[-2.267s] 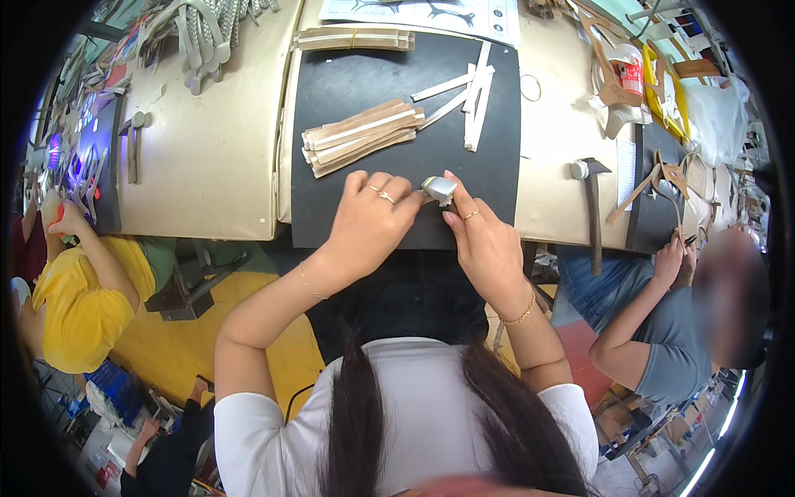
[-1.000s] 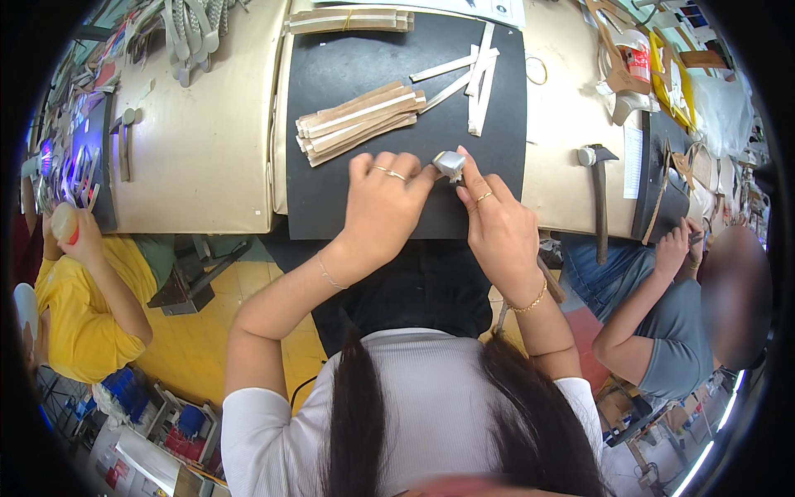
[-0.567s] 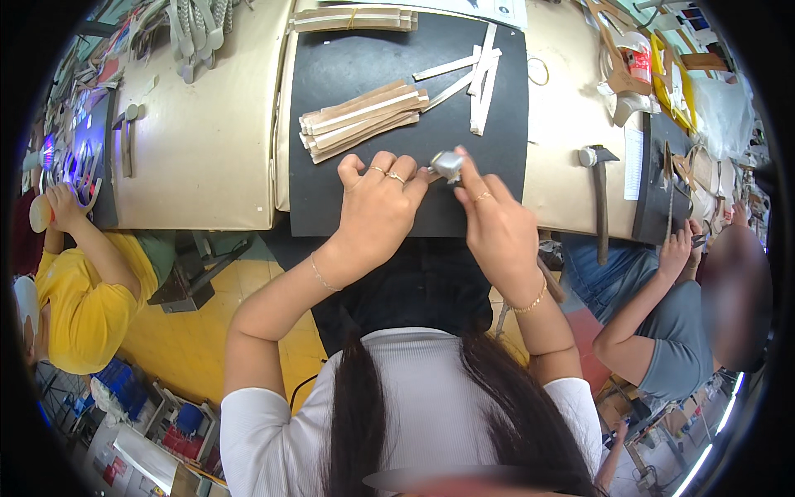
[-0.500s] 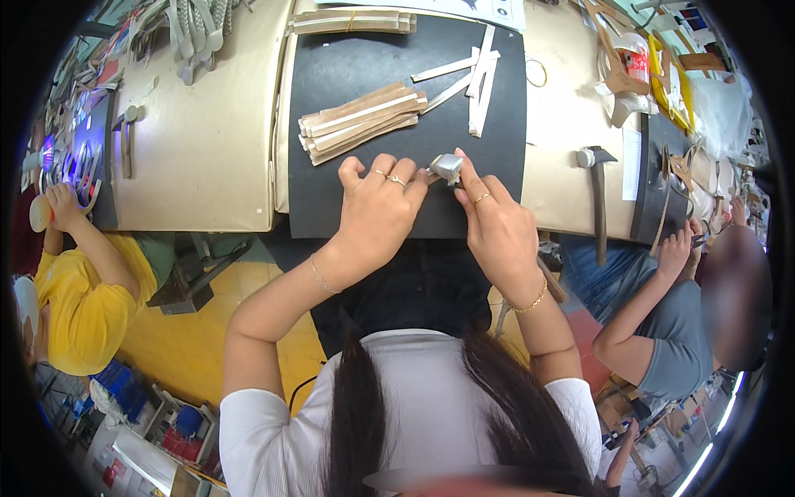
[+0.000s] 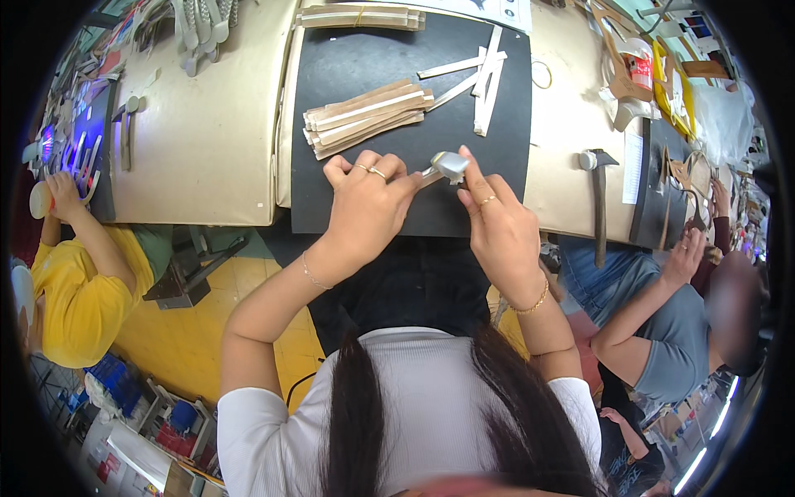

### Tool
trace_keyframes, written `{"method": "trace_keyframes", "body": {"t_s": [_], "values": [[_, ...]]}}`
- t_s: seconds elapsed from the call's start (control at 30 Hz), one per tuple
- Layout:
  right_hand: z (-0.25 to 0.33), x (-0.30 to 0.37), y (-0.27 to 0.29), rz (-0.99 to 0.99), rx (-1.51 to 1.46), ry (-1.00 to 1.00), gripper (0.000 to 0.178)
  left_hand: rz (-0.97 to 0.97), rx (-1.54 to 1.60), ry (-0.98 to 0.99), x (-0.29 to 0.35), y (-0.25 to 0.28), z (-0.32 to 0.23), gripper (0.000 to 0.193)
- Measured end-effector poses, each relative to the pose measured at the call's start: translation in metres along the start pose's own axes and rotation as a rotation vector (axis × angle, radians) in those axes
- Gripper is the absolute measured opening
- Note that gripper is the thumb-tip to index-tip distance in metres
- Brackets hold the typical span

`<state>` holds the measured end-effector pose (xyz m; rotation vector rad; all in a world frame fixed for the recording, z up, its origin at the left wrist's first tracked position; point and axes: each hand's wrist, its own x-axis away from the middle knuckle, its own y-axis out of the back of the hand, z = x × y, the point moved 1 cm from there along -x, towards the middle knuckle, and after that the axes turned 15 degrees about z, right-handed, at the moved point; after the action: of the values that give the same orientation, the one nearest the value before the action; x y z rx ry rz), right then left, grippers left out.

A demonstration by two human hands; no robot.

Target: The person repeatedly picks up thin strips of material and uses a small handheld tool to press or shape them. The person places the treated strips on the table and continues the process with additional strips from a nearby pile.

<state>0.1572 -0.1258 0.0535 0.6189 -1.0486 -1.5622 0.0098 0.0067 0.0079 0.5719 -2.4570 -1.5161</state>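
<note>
My left hand [image 5: 370, 203] is closed, fingers bent, pinching the near end of a narrow pale strip [image 5: 430, 176] above the black mat [image 5: 331, 192]. At the strip's other end, my right hand [image 5: 503, 224] grips a shiny silver rounded piece [image 5: 450, 165] between thumb and index finger. The strip appears to run up to this piece; whether they are joined I cannot tell. Just beyond my left hand lies a fanned stack of brown strips with white bands [image 5: 364, 118]. Several loose white strips [image 5: 489, 91] lie crossed farther right.
A banded bundle of strips [image 5: 360, 16] lies at the mat's far edge. One hammer [image 5: 599, 199] rests on the right of the table, another [image 5: 127, 132] on the left. Co-workers sit on both sides, one in a yellow shirt [image 5: 83, 306], one in a grey-blue shirt [image 5: 675, 340].
My left hand has drawn slightly left, and more of the pale strip shows between my hands. The silver piece has turned a little in my right fingers.
</note>
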Motion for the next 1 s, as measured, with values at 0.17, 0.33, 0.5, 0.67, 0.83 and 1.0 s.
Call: {"method": "trace_keyframes", "body": {"t_s": [0.17, 0.33, 0.5, 0.67, 0.83, 1.0], "values": [[0.004, -0.003, -0.008, 0.070, 0.055, -0.010, 0.051, -0.067, -0.182, -0.058, 0.002, -0.004, -0.004, 0.008], [0.002, 0.001, -0.003, 0.084, 0.113, -0.005, 0.053, -0.002, 0.084, -0.003, 0.005, 0.002, 0.006, 0.010], [0.007, 0.002, -0.005, -0.018, -0.009, 0.064, 0.054, -0.009, -0.140, -0.039, 0.010, -0.001, -0.002, 0.012], [0.007, 0.001, -0.008, 0.088, 0.105, 0.010, 0.053, 0.027, 0.108, 0.040, 0.013, 0.002, 0.006, 0.016], [0.008, 0.003, -0.003, 0.040, 0.056, 0.052, 0.051, 0.053, 0.023, 0.009, 0.018, 0.003, 0.004, 0.017], [0.014, 0.000, -0.012, 0.116, 0.087, 0.044, 0.052, 0.023, -0.071, 0.010, 0.021, 0.004, -0.001, 0.016]]}}
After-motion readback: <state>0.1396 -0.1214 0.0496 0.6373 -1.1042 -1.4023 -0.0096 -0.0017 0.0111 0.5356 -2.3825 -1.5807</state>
